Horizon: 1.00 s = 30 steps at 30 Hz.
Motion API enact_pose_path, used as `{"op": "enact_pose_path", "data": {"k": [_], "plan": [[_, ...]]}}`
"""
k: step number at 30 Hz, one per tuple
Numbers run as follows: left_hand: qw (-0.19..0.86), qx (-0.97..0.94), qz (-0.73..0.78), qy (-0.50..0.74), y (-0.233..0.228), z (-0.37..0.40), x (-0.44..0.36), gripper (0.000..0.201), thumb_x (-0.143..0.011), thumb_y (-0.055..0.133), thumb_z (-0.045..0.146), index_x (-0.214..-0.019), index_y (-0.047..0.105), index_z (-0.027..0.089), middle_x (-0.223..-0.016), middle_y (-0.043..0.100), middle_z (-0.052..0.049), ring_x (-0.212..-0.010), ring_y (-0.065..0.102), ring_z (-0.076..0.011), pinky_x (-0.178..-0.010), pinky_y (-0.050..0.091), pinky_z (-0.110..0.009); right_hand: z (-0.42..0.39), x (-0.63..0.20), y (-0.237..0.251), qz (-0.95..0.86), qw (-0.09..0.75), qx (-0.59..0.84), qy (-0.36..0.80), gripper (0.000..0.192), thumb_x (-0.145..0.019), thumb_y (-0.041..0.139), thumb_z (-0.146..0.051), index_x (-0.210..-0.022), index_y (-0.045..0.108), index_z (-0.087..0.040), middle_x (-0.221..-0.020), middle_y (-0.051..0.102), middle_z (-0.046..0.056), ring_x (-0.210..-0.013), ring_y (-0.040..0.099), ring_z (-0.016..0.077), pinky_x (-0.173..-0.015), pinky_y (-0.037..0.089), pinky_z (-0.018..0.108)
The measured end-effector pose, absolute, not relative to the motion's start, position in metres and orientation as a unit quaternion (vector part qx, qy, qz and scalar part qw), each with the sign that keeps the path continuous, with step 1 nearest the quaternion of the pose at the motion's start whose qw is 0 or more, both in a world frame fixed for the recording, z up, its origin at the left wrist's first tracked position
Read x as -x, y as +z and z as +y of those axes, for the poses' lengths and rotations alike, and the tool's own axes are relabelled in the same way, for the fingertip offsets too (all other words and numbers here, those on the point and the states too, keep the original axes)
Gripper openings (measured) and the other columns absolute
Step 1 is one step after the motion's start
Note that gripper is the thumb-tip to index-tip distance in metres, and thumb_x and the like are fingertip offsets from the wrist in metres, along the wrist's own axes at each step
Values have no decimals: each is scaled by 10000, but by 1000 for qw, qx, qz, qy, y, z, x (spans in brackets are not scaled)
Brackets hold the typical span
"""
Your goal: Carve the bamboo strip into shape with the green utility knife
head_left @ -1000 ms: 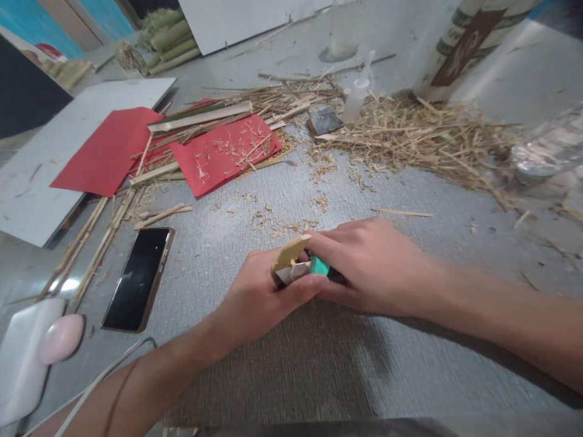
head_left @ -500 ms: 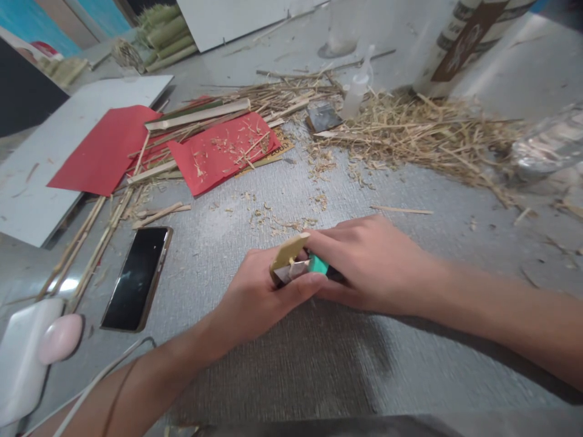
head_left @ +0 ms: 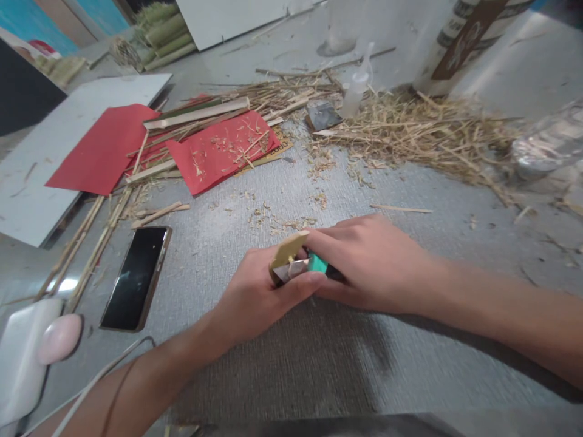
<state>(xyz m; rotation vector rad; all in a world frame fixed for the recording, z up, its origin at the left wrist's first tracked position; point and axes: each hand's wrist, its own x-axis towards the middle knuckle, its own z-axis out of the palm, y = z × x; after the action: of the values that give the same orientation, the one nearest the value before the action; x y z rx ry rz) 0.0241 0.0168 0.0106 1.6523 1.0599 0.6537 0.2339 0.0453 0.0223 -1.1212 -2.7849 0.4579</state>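
Note:
My left hand [head_left: 252, 294] is closed around a yellowish flat piece of bamboo or straw [head_left: 290, 250], whose upper end sticks up between the two hands. My right hand [head_left: 371, 261] is wrapped round a small knife [head_left: 317, 263] with a green part and a dark handle. Its greyish, blade-like end lies against the inner side of the yellowish piece. The left thumb tip touches the knife near its green part. The fingers hide the lower part of the yellowish piece and most of the knife's handle.
Left of the hands lie a phone [head_left: 135, 279], a pink rounded object [head_left: 60, 338] and a white cable [head_left: 98, 379]. Red paper [head_left: 223, 152], bamboo strips and a straw heap [head_left: 419, 133] lie beyond. A small dropper bottle [head_left: 355, 94] and a plastic bottle [head_left: 546, 145] stand or lie further off.

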Motion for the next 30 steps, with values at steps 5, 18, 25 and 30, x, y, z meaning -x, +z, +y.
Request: {"op": "enact_pose_path", "data": {"k": [5,18,25,30], "plan": [[508,-687,441,273,10,17,-24,348,-1003,709,392,-782,517,204,-630,505,82,-564,417,-78,-569,341,-251,45,-233,23,-915,50,370,154,274,-1002,644,-486,-1106,609,-235,-908,785,20,-639,631,185,-578,198,324],[506,-689,440,277,10,16,-24,296,-1000,703,323,-788,530,208,-631,500,86,-570,423,-77,-578,354,-249,45,-234,22,-915,50,371,153,279,-1004,640,-472,-1152,618,-236,-935,796,24,-643,640,184,-576,205,320],[496,-693,441,280,12,17,-25,222,-992,663,267,-816,538,215,-629,509,90,-561,429,-79,-580,360,-253,45,-233,21,-915,52,373,147,268,-989,654,-461,-1135,614,-240,-930,797,23,-643,644,191,-567,197,322],[492,-695,446,275,12,17,-25,235,-991,672,277,-806,541,213,-626,503,87,-556,427,-78,-568,365,-247,45,-235,19,-918,60,365,144,277,-989,646,-451,-1159,607,-237,-912,787,20,-627,626,186,-572,196,319]]}}
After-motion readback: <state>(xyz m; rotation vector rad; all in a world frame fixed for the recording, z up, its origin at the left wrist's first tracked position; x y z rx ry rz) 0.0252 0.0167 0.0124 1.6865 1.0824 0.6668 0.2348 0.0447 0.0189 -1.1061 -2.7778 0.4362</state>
